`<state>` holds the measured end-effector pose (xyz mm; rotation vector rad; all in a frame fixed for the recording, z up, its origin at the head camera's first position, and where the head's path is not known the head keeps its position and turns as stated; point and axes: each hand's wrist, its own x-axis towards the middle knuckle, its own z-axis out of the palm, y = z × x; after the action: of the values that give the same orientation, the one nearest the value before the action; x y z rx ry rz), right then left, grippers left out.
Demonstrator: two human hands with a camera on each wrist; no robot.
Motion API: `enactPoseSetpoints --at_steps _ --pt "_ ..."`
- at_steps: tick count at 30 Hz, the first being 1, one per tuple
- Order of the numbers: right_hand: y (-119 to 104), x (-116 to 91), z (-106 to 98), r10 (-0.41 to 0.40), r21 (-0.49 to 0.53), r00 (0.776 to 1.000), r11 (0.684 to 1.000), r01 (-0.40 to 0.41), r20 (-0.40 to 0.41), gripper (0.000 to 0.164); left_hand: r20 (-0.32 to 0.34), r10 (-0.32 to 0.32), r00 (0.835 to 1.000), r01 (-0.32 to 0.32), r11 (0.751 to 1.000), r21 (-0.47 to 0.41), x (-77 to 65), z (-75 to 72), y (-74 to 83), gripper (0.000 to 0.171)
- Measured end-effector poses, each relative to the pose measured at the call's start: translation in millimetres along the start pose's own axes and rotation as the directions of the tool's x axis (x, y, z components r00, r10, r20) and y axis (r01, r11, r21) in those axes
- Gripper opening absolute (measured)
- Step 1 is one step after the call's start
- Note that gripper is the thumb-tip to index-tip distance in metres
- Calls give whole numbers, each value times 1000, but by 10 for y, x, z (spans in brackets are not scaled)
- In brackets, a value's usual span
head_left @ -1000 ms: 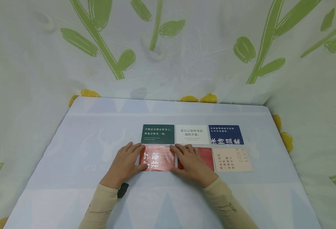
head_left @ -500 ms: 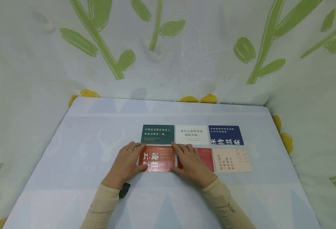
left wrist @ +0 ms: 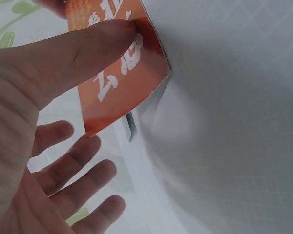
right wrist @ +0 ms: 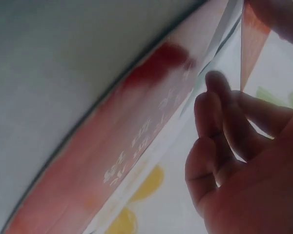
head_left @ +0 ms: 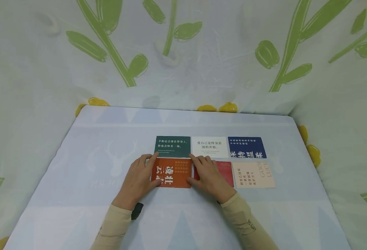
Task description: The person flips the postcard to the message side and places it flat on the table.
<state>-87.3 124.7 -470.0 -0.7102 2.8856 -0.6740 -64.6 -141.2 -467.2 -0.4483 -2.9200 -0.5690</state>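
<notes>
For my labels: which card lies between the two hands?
The orange card, leftmost of the near row; the only one between left hand and right hand.

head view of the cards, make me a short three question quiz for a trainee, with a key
1. Multiple choice: what colour is the flat rectangular card between the left hand and the right hand?
a) green
b) orange
c) beige
2. True or false: the rectangular navy blue card with white lettering lies immediately right of the rectangular white card with dark lettering.
3. Short answer: in the head view, which hand partly covers the rectangular red card?

Key: 1. b; 2. true; 3. the right hand.
</notes>
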Motion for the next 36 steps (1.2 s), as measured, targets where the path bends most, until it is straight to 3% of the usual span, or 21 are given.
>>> enactPoseSetpoints --at_steps 9,14,20,25,30,33,36 --pt "-26 10 0 22 50 1000 999 -21 -22 79 -8 -16 1000 16 1000 -15 -33 -36 4 110" --pt "-35 -2 3 8 71 998 997 -4 -56 76 -15 -97 995 96 995 -28 -84 -81 -9 91" --pt "-37 -14 2 -12 59 996 998 18 -92 75 48 -232 971 237 962 -139 -121 -121 0 64" --pt "-46 -20 2 -19 51 995 998 24 -97 73 127 -266 955 288 936 -205 -124 -106 -16 57" --pt "-52 -28 -6 -12 62 996 998 18 -92 73 154 -293 943 324 913 -247 -115 -82 -22 43" --pt "-44 -38 -37 17 148 998 989 -7 -65 73 147 -296 944 325 911 -253 -103 -80 -18 38" --pt "-36 -50 -99 69 285 997 957 -57 -31 70 136 -296 946 321 913 -250 -104 -83 -23 35"
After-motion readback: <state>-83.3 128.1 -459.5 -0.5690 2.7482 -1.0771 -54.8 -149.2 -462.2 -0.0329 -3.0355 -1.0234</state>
